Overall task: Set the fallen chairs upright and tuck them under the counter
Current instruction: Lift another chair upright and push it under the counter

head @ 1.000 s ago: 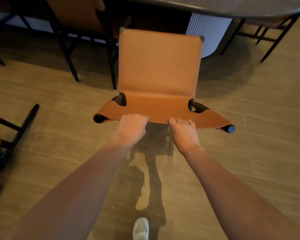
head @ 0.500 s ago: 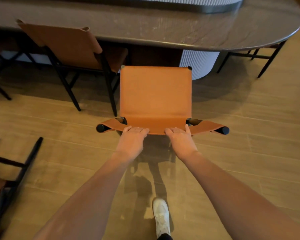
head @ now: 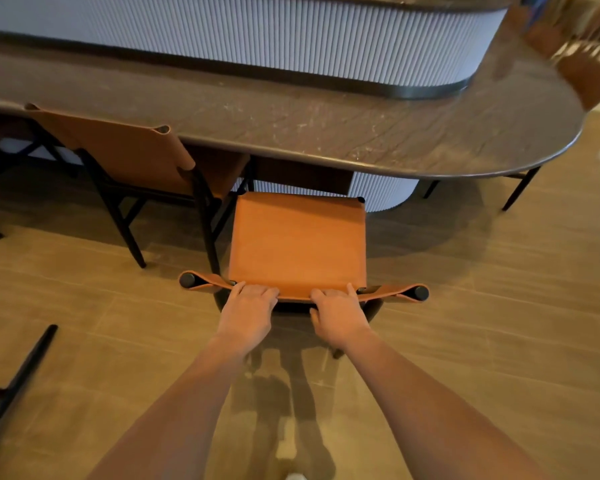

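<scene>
- The floor [head: 465,306] is smooth wood-look planking, so I judge the chair legs will slide across it without you having to lift
- The tabletop [head: 291,133] is a long dark slab with a rounded right end. It juts out past a pale ribbed base [head: 326,39], and that overhang is the gap the seats belong in
- The chair [head: 297,244] you are working on stands upright on its legs, square to the tabletop. The front edge of its seat is near the rim, and most of the seat is out in the open. Setting it upright looks done, and tucking it in is what remains
- The neighbouring chair [head: 118,150] on its left has its seat under the overhang and its back just outside the rim. Take that as your guide for how deep to push
- The fallen chair [head: 25,368] shows only dark legs at the left edge. It lies on the floor well apart from you, so it looks like the next job
- Your left hand [head: 248,313] grasps the top of the backrest [head: 295,296], fingers curled over the edge, a little left of centre
- Your right hand [head: 338,318] grasps the same edge a little right of centre, thumb below. With the two hands either side of the middle, the push should stay straight and the chair should not swing into its neighbour
</scene>
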